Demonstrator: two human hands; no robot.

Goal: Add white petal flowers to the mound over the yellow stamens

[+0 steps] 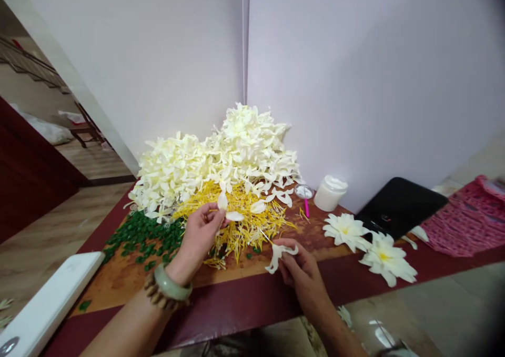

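Note:
My left hand [200, 236] pinches a pale artificial flower petal [234, 216] at its fingertips, with a second petal [222, 200] standing above it. My right hand [300, 273] grips a curled white petal [278, 256] and a thin metal pin [265, 235]. Both hands are just in front of a tangle of yellow stamen strands [236, 225]. Behind that rises a heap of cream petals [221, 159], and green beads [142, 236] lie to the left. A jade bangle and a wooden bead bracelet [169, 288] circle my left wrist.
Two finished white flowers [373, 246] lie on the maroon-edged table [221, 323] to the right, near a white jar [330, 192], a glass dish with a pink stick [303, 195], a black tablet [400, 207] and pink cloth [465, 220]. White walls stand behind.

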